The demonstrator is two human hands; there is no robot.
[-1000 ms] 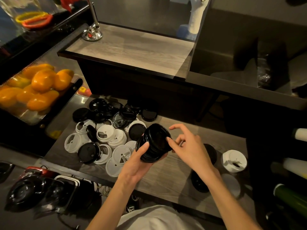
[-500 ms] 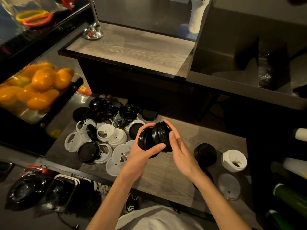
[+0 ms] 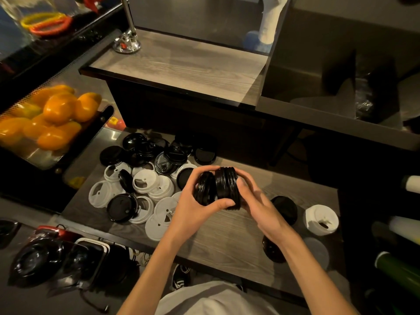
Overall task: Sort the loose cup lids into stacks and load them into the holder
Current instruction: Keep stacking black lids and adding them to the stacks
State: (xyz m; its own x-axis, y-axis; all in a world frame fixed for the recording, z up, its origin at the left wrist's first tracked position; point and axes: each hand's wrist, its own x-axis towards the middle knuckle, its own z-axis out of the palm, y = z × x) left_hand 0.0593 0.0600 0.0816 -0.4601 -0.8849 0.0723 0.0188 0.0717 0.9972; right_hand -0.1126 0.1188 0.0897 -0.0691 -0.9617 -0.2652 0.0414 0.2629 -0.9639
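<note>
Meanwhile, both hands gripped black lids above the middle of the bench [image 3: 227,242]. Left hand [image 3: 193,212] curled round a short stack of black lids [image 3: 204,189], thumb along its near side; right hand [image 3: 256,201] clasped a second black stack [image 3: 227,187], the two stacks touching edge-on. Loose black and white lids [image 3: 145,183] lay heaped toward the bench's left end, and a white lid stack [image 3: 321,219] stood near its right edge.

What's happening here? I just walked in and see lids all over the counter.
A person is sorting cup lids. Both hands, left hand and right hand, hold a stack of black lids on its side above the wooden counter. A mixed pile of loose lids lies to the left; a white stack stands at the right.
</note>
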